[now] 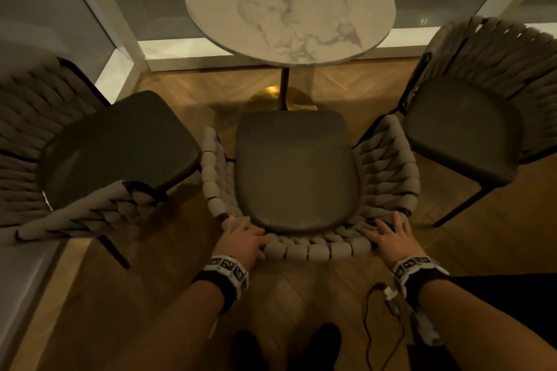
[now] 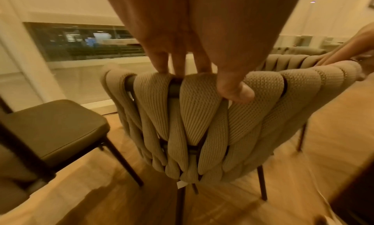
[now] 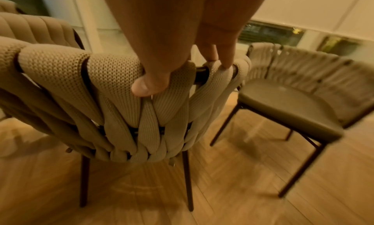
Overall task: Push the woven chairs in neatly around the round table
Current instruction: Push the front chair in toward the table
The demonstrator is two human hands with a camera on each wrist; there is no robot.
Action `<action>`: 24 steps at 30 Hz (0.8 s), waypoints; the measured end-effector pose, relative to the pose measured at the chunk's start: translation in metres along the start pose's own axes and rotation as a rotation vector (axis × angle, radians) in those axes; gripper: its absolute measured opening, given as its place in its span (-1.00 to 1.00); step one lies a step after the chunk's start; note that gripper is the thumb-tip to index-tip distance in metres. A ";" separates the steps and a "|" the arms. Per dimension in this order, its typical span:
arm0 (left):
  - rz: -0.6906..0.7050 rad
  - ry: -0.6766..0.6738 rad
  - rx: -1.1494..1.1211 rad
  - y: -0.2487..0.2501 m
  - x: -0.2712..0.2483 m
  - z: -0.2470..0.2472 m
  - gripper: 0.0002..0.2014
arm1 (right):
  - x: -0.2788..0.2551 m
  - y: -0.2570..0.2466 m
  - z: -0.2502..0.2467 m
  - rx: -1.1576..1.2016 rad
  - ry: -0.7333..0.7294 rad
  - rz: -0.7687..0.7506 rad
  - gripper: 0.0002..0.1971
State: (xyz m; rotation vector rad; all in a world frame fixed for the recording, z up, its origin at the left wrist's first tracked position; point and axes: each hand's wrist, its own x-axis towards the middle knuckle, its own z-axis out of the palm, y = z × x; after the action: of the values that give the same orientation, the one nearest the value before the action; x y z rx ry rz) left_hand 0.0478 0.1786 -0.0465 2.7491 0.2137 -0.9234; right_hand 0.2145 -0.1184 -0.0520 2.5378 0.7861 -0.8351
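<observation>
A round marble table [image 1: 289, 3] on a gold base [image 1: 280, 99] stands ahead. Three woven chairs face it. The middle chair [image 1: 295, 172] is directly before me, its seat front close to the gold base. My left hand [image 1: 244, 238] grips the left of its woven back rim [image 2: 202, 124], fingers over the top and thumb [image 2: 236, 92] on the outside. My right hand [image 1: 388, 233] grips the right of the same rim [image 3: 129, 116], thumb [image 3: 145, 87] pressed on the weave. The left chair [image 1: 114, 141] and right chair [image 1: 461, 135] stand angled at either side.
Glass walls with white frames and a low white ledge [image 1: 187, 48] run behind the table. The floor is wooden herringbone [image 1: 301, 295]. The side chairs' dark legs [image 3: 222, 129] stand close to the middle chair. A cable [image 1: 370, 319] hangs from my right wrist.
</observation>
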 end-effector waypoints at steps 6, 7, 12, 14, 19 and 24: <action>-0.159 -0.107 -0.113 -0.021 0.032 -0.036 -0.47 | 0.043 -0.003 -0.026 0.001 0.043 -0.043 -0.44; -0.167 -0.120 -0.113 -0.022 0.037 -0.042 -0.47 | 0.049 -0.002 -0.029 0.005 0.039 -0.044 -0.44; -0.175 -0.068 -0.097 -0.020 0.057 -0.062 -0.47 | 0.072 0.010 -0.047 0.050 0.025 -0.052 -0.44; -0.179 -0.047 -0.097 -0.018 0.065 -0.067 -0.48 | 0.082 0.018 -0.054 0.072 0.016 -0.053 -0.44; -0.202 -0.025 -0.124 -0.015 0.082 -0.079 -0.51 | 0.105 0.029 -0.069 0.074 0.015 -0.072 -0.42; -0.224 -0.027 -0.101 -0.015 0.090 -0.085 -0.51 | 0.112 0.033 -0.075 0.073 0.028 -0.083 -0.44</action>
State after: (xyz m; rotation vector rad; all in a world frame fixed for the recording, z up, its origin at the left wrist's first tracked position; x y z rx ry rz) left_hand 0.1648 0.2210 -0.0384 2.6563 0.5564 -0.9745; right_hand 0.3420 -0.0644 -0.0594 2.6014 0.8911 -0.8719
